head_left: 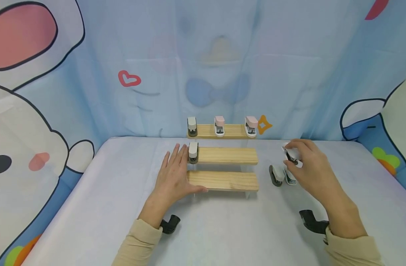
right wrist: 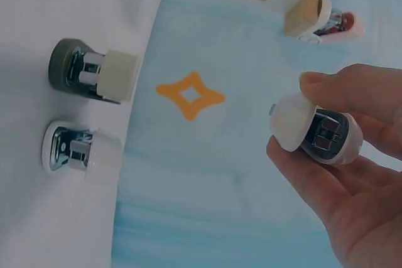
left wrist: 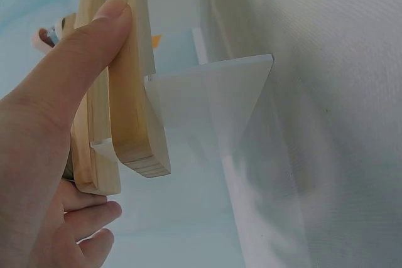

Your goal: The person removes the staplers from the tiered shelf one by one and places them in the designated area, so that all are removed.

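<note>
My right hand (head_left: pixel 314 170) pinches a small white stapler (right wrist: pixel 295 120) between thumb and fingers, raised above the table at the right. Beneath it stand a dark-based stapler (head_left: pixel 276 176) with a pale top and a white stapler (head_left: pixel 290 178), side by side. At the left end of a three-step wooden rack, my left hand (head_left: pixel 173 177) lies with straight fingers, its thumb touching the lowest board (head_left: pixel 226 181). Close to those fingertips, a dark-based stapler (head_left: pixel 193 152) sits at the left end of the middle board (head_left: pixel 227 155).
The top board (head_left: pixel 206 131) bears another dark-based stapler (head_left: pixel 192 126) and two pink-topped ones, the middle one (head_left: pixel 219 125) and the right one (head_left: pixel 251 126). Clear supports (left wrist: pixel 207 92) hold the boards up. A printed curtain (head_left: pixel 289 74) hangs behind the white-covered table (head_left: pixel 243 232).
</note>
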### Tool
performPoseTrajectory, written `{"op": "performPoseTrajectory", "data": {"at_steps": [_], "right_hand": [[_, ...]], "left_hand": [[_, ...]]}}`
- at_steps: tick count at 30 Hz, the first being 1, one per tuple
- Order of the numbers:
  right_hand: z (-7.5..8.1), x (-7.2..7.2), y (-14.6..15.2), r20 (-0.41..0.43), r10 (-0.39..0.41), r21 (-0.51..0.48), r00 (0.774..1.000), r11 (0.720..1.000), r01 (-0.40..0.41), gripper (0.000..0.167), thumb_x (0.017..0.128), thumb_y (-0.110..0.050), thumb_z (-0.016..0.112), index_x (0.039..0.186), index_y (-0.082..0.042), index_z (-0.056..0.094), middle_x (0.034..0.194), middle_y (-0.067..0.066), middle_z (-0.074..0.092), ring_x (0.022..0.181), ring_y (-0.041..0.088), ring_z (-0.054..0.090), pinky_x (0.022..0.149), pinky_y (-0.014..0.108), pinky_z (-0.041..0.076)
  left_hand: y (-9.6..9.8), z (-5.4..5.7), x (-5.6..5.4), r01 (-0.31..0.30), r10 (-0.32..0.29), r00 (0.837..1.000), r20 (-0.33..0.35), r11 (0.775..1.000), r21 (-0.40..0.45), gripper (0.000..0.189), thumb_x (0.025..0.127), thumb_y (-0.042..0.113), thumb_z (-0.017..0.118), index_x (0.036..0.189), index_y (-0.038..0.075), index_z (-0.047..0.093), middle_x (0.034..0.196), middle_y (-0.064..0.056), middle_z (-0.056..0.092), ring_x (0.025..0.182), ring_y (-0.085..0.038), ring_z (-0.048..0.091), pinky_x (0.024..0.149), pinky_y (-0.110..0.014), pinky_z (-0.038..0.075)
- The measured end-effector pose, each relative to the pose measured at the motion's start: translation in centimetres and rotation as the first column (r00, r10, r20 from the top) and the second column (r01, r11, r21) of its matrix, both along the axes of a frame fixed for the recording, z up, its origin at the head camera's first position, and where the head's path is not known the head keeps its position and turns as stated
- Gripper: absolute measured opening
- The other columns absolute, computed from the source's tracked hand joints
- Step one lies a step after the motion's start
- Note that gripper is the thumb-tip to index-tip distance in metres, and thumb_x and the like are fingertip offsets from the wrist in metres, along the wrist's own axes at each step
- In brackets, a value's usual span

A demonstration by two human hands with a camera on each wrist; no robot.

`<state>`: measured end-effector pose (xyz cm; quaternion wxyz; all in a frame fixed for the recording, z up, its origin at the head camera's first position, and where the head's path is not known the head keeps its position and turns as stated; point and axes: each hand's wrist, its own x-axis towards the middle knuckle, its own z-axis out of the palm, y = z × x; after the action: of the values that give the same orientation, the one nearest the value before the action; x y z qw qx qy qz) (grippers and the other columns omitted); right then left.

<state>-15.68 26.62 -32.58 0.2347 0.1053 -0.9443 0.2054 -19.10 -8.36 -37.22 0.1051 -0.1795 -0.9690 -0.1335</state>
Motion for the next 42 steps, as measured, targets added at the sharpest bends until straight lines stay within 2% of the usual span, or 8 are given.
{"op": "performPoseTrajectory", "data": {"at_steps": [5, 9, 16, 29, 35, 42], "right_hand": [[-0.1, -0.2, 1.2, 0.028, -0.012, -0.002, 1.0, 1.0, 0.012, 0.041, 0.08, 0.006, 0.074, 0.118, 0.006, 0.058, 0.128, 0.03, 0.05, 0.092, 0.04, 0.055, 0.07, 0.055, 0.052], [-0.2, -0.4, 2.1, 0.092, -0.045, 0.0, 0.995, 0.999, 0.046, 0.04, 0.081, 0.005, 0.074, 0.117, 0.007, 0.057, 0.13, 0.032, 0.048, 0.09, 0.04, 0.052, 0.067, 0.052, 0.051], [-0.7, -0.8, 3.4, 0.209, -0.089, 0.021, 0.974, 0.996, 0.087, 0.04, 0.083, -0.002, 0.074, 0.118, 0.008, 0.057, 0.128, 0.035, 0.046, 0.085, 0.039, 0.053, 0.061, 0.041, 0.05], [-1.4, -1.0, 5.3, 0.287, -0.136, 0.028, 0.948, 0.991, 0.134, 0.042, 0.085, -0.008, 0.074, 0.12, 0.007, 0.057, 0.129, 0.037, 0.044, 0.086, 0.042, 0.055, 0.059, 0.038, 0.05], [-1.9, -1.2, 5.9, 0.343, -0.155, 0.026, 0.926, 0.987, 0.156, 0.041, 0.086, -0.01, 0.072, 0.121, 0.006, 0.057, 0.126, 0.036, 0.044, 0.085, 0.039, 0.052, 0.057, 0.032, 0.049], [-2.5, -1.2, 6.6, 0.4, -0.166, 0.019, 0.901, 0.985, 0.173, 0.036, 0.091, -0.011, 0.062, 0.122, 0.005, 0.057, 0.122, 0.034, 0.045, 0.088, 0.038, 0.049, 0.06, 0.032, 0.048]], "left_hand": [[0.1, -0.1, 0.0, 0.002, -0.002, 1.0, -0.009, 1.0, -0.001, 0.137, 0.06, 0.078, 0.076, 0.158, 0.002, 0.018, 0.166, -0.011, 0.02, 0.156, -0.026, 0.008, 0.128, -0.046, 0.009], [0.1, 0.0, 0.0, -0.002, 0.002, 1.0, 0.0, 1.0, -0.001, 0.137, 0.06, 0.079, 0.075, 0.158, 0.002, 0.017, 0.166, -0.01, 0.019, 0.156, -0.025, 0.007, 0.128, -0.046, 0.008], [0.0, 0.0, 0.0, -0.012, 0.012, 1.0, 0.009, 1.0, -0.013, 0.136, 0.061, 0.079, 0.075, 0.158, 0.003, 0.017, 0.166, -0.01, 0.018, 0.156, -0.024, 0.006, 0.128, -0.045, 0.007], [-0.1, 0.0, 0.1, -0.009, 0.009, 1.0, -0.006, 1.0, -0.011, 0.136, 0.06, 0.078, 0.076, 0.158, 0.002, 0.018, 0.165, -0.012, 0.022, 0.156, -0.026, 0.007, 0.128, -0.047, 0.008], [0.0, 0.0, 0.1, -0.01, 0.01, 1.0, -0.001, 1.0, -0.008, 0.136, 0.06, 0.077, 0.077, 0.158, 0.002, 0.019, 0.165, -0.011, 0.022, 0.156, -0.025, 0.006, 0.128, -0.046, 0.007], [0.0, 0.1, 0.1, -0.004, 0.004, 1.0, 0.006, 1.0, -0.007, 0.136, 0.061, 0.077, 0.077, 0.158, 0.003, 0.018, 0.165, -0.011, 0.022, 0.156, -0.025, 0.005, 0.128, -0.046, 0.007]]}}
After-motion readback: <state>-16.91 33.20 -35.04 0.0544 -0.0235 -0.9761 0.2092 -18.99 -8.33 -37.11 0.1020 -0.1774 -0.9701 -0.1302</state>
